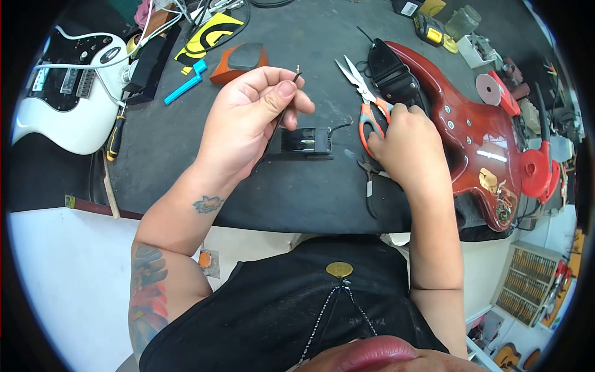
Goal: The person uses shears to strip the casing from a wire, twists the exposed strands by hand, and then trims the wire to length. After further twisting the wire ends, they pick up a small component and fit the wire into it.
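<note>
My left hand (257, 115) is closed, pinching a thin black cable (270, 144) between thumb and fingers. Bare copper strands show at the cable's upper end, and the rest hangs down past my wrist. Over the orange handles of a pair of scissors (365, 93), my right hand (409, 139) curls its fingers; the blades are slightly apart and point away from me. Between my hands lies a small black rectangular block (305, 141), with a short cable stub (341, 126) ending in frayed wire. Black-handled cutting pliers (370, 189) lie just below my right hand.
A red guitar body (443, 90) is on the right, beside a black case (393, 74). To the left are a white guitar (68, 115), a screwdriver (115, 136) and a blue tool (186, 82). An orange-and-grey block (240, 61) sits behind my left hand.
</note>
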Tool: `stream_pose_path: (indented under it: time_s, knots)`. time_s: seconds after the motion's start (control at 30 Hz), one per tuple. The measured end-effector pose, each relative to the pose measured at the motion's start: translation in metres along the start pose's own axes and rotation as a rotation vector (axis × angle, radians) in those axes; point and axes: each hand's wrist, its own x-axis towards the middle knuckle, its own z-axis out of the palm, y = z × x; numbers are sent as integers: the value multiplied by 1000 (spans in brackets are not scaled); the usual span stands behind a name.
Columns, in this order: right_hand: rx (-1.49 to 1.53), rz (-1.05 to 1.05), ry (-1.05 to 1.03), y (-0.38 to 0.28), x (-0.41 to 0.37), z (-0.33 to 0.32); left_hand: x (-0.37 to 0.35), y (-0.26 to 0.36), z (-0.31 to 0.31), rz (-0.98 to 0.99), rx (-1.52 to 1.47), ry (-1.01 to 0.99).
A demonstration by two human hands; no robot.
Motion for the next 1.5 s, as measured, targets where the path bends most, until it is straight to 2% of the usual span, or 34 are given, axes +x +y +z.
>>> stream_pose_path:
  time_s: [0.17, 0.23, 0.27, 0.33, 0.37, 0.43, 0.53, 0.57, 0.67, 0.87, 1.27, 1.5]
  knots:
    - [21, -47, 54, 5, -4, 6, 1, 4, -4, 12, -15, -2]
    - [169, 8, 92, 7, -5, 2, 2, 5, -8, -33, -120, -11]
    - [357, 33, 127, 10, -5, 0, 2, 6, -8, -27, -120, -4]
    - [665, -47, 196, 10, -5, -5, 3, 8, -8, -114, -278, -41]
    - [666, -51, 196, 11, -5, -3, 3, 7, -9, -110, -278, -39]
    - [582, -342, 352, 13, -8, 3, 4, 5, -10, -105, -378, -141]
    - [581, -347, 393, 14, -13, 5, 2, 5, -7, -66, -367, -161]
    - [535, -411, 454, 15, -13, 5, 2, 6, -6, -66, -366, -161]
    - [436, -441, 488, 16, -13, 6, 1, 7, -5, -97, -336, -146]
    - [441, -437, 516, 16, -11, 10, 0, 7, -4, -97, -340, -105]
    - [422, -425, 516, 17, -11, 14, 2, -1, -10, -57, -435, -223]
    - [414, -410, 509, 21, -12, 17, 3, -1, -10, -39, -268, -154]
